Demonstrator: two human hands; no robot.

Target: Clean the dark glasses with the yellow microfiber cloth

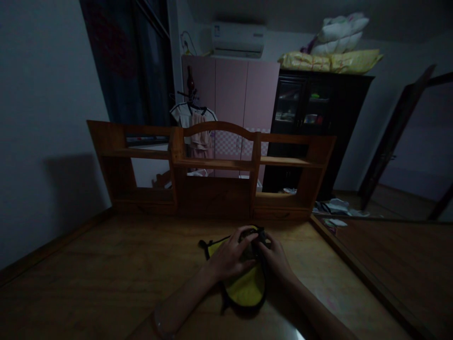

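Observation:
A yellow cloth piece with black edging [246,289], like a small bag or pouch laid flat, rests on the wooden bed boards [141,255]. On its upper part is a small dark object [249,251], mostly covered by my fingers, so its kind cannot be made out. My left hand [231,254] curls over the dark object from the left, thumb and fingers around it. From the right, my right hand [275,255] grips the object's dark edge, its fingertips close to the left ones. A black tab sticks out at the cloth's left corner.
Ahead stands a wooden headboard [215,164] with open shelves. A low wooden side rail [354,267] runs along the right. A white wall [49,141] borders the left. Farther back are a pink wardrobe [231,89], a black cabinet [339,108] and hanging clothes [200,127].

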